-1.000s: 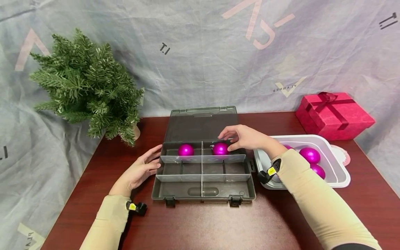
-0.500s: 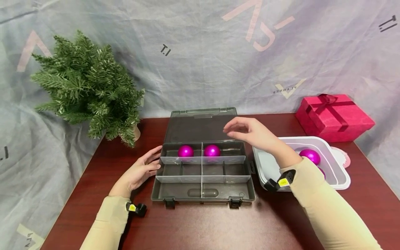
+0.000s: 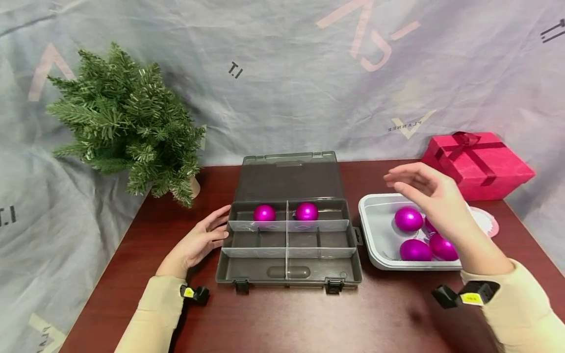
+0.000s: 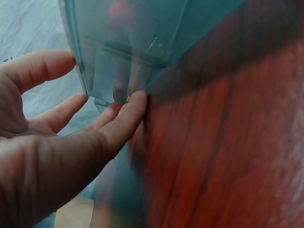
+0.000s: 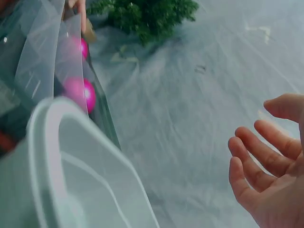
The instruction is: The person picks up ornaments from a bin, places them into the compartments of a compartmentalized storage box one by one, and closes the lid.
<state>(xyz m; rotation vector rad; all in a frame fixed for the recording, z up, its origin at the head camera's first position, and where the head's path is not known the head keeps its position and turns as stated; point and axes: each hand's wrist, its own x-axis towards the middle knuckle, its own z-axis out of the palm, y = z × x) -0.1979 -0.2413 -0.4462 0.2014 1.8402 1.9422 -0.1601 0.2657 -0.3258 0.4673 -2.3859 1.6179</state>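
Note:
A grey see-through divider box [image 3: 251,268] lies on the table with its lid raised at the back. In its back row sit two shiny magenta baubles, the left bauble [image 3: 265,214] and the right bauble [image 3: 306,212], one on each side of the middle divider. My left hand [image 3: 194,247] touches the box's left wall with its fingertips, seen close up in the left wrist view. Over a white plastic tub [image 3: 372,240] hovers my right hand [image 3: 434,203], fingers relaxed and holding nothing. Several magenta baubles [image 3: 408,219] lie in the tub, some hidden behind the right hand and forearm.
A small artificial fir tree [image 3: 128,117] stands at the back left. Behind the tub, at the back right, is a red gift box [image 3: 478,164] with a dark ribbon. A pink-and-white round item [image 3: 487,220] shows beside the tub. Grey cloth [image 3: 282,98] hangs behind the table.
My right hand has let go of the right bauble in the box and moved right, over the tub. That bauble shifted left, then slightly back right. My left hand stays at the box wall.

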